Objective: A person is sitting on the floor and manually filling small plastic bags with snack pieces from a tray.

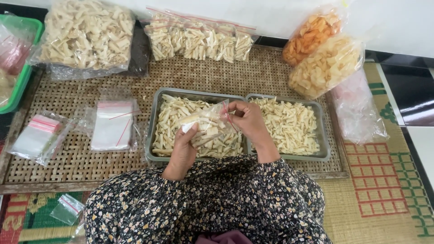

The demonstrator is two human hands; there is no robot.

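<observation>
A woven bamboo tray (pixel 81 97) on the floor carries two metal pans (pixel 156 113) of pale snack sticks at its middle, with flat piles of empty clear bags (pixel 112 126) left of the pans, filled bags (pixel 199 40) behind them, and chip sacks (pixel 323 68) right of them.

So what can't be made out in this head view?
- Small clear zip bag: whether its seal is closed; the right hand covers it.
- Left metal tray: its near side, behind the left hand.
- Green plastic basket: cut off by the left edge.
- Person's lap: covered by the floral dress.
</observation>
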